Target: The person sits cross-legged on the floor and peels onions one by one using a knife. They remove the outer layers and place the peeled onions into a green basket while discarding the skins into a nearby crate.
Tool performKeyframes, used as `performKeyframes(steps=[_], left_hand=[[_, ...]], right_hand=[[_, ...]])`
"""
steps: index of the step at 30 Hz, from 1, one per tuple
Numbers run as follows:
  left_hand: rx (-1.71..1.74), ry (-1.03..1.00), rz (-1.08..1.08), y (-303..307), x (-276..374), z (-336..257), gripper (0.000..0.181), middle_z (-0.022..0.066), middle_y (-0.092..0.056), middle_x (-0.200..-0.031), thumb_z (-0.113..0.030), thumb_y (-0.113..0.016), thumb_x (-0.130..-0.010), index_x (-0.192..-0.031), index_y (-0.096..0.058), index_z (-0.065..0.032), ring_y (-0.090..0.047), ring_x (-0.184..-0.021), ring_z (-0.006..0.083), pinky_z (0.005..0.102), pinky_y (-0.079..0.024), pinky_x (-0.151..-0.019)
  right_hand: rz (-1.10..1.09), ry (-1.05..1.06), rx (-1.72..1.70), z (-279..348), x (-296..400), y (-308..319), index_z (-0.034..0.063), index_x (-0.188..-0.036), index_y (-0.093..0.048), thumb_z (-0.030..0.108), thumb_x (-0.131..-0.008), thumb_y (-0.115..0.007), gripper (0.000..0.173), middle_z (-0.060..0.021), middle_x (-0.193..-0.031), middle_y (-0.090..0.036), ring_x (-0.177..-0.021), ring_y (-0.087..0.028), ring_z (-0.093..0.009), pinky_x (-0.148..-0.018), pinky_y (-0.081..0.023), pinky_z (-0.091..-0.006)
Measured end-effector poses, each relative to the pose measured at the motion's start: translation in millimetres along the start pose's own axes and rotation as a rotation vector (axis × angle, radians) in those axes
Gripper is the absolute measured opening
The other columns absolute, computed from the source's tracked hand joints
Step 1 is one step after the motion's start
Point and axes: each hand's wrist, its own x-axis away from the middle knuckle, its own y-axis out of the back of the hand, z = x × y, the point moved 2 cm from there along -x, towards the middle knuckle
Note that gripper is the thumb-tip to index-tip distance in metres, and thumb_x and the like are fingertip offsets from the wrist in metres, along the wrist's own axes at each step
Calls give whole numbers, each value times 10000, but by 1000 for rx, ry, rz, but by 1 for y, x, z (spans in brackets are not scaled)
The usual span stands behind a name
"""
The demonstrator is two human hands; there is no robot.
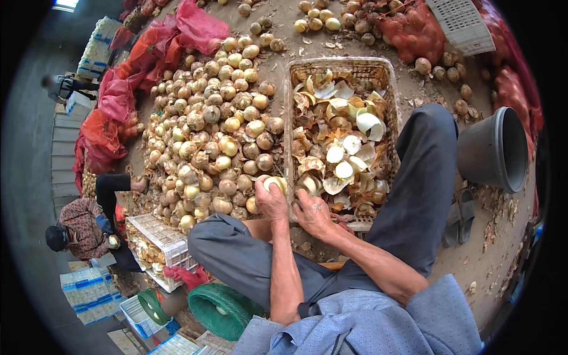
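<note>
In my left hand [271, 203] is a pale, partly peeled onion [278, 182], gripped at the left rim of a plastic crate [287, 111]. My right hand [314, 216] is over the crate's near left corner, its fingers curled. Just beyond those fingers is a blurred, rounded shape; whether I hold it or a small tool cannot be made out. Dry brown and white onion skins [350, 117] fill much of the crate, with several pale cut pieces [344, 170] on top. Left of the crate, unpeeled onions [213, 133] lie heaped on the ground.
Red mesh sacks [106, 120] border the heap. On the right are a dark bucket [483, 148] and sandals [461, 217]. A green mesh-covered container [224, 310] stands near my left knee. Another person [82, 226] sits at left beside a white crate of skins [155, 244].
</note>
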Motion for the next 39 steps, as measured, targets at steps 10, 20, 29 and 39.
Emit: performKeyframes(steps=[10, 20, 29, 39], left_hand=[[29, 12, -17, -8, 2, 1, 318, 201, -713, -983, -154, -446, -895, -1110, -640, -24, -696, -895, 363, 449, -540, -811], [81, 121, -27, -2, 4, -16, 313, 238, -685, -937, -163, -445, -895, -1110, -604, -1, -674, -866, 407, 493, -520, -794], [138, 255, -36, -5, 4, -18, 308, 233, -694, -952, -181, -445, -909, -1085, -627, -6, -676, -863, 394, 478, -526, -781], [739, 170, 145, 24, 9, -33, 407, 97, -649, -1018, -353, -473, -1000, -1168, -629, -17, -660, -884, 189, 314, -560, -729]], right_hand=[[107, -55, -50, -15, -16, -20, -23, -932, -464, 87, -875, -568, 162, -318, -646, -588, -634, -612, -521, -572, -460, -593], [196, -91, -42, -14, -18, -21, -39, -934, -464, 102, -887, -574, 185, -345, -669, -588, -673, -614, -538, -595, -462, -592], [211, -120, 118, -32, -14, -20, -75, -852, -495, 96, -827, -665, 242, -359, -732, -594, -734, -625, -536, -597, -483, -558], [71, -450, -619, 33, -6, 80, -7, -1155, -572, 380, -934, -705, 465, -6, -594, -570, -420, -537, -107, -368, -408, -284]])
